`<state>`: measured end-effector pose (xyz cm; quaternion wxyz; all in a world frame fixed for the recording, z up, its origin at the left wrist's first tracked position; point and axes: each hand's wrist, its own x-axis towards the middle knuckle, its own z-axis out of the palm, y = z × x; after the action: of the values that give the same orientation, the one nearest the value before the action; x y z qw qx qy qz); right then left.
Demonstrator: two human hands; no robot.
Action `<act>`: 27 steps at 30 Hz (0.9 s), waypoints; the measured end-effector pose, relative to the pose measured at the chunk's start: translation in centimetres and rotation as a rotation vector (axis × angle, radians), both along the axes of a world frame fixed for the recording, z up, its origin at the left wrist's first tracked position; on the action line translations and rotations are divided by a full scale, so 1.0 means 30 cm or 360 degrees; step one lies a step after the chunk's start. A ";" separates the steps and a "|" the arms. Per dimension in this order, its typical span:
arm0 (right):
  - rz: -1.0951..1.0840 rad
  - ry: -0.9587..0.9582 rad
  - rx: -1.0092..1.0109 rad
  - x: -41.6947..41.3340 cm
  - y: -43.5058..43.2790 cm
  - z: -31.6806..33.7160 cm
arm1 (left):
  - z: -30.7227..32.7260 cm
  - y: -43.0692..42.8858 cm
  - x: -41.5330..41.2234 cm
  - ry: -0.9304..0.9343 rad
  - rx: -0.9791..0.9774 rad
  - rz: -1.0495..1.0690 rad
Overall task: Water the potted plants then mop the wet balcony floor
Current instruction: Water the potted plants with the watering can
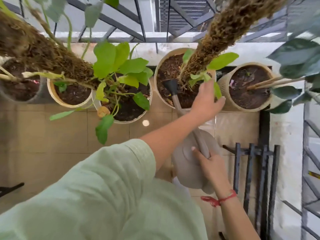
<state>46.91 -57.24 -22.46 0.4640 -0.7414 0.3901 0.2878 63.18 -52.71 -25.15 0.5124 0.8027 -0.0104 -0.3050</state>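
Note:
A taupe watering can (186, 163) hangs over the tiled floor, and my right hand (210, 163) grips its handle. Its long spout ends in a black rose (171, 85) above the soil of a cream pot (158, 75) that holds a moss pole (223, 26). My left hand (207, 99) reaches over this pot, and its fairly straight fingers touch the green leaves (217, 90) at the pole's base. A ribbed beige pot (223, 89) stands to the right. A white pot (149, 99) with a leafy plant, another cream pot (51, 94) and a grey pot (20, 101) stand to the left.
A metal railing (138, 19) and a low ledge run behind the pots. A black metal rack (252, 163) stands on the floor at the right, close to the can. Beige floor tiles (52, 135) lie in front of the pots.

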 end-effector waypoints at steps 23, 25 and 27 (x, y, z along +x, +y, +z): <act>-0.0026 0.0182 0.0001 -0.101 -0.094 -0.013 | -0.142 0.135 -0.085 -0.0317 0.0166 0.0038; -0.0047 0.0203 -0.0046 -0.122 -0.140 -0.005 | -0.159 0.147 -0.079 -0.0343 0.0205 0.0064; -0.0087 0.0205 -0.0074 -0.132 -0.184 -0.006 | -0.171 0.159 -0.074 -0.0341 0.0233 0.0089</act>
<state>42.94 -62.74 -22.65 0.4284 -0.7210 0.4457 0.3130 60.95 -47.95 -30.28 0.4567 0.8659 -0.0203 -0.2030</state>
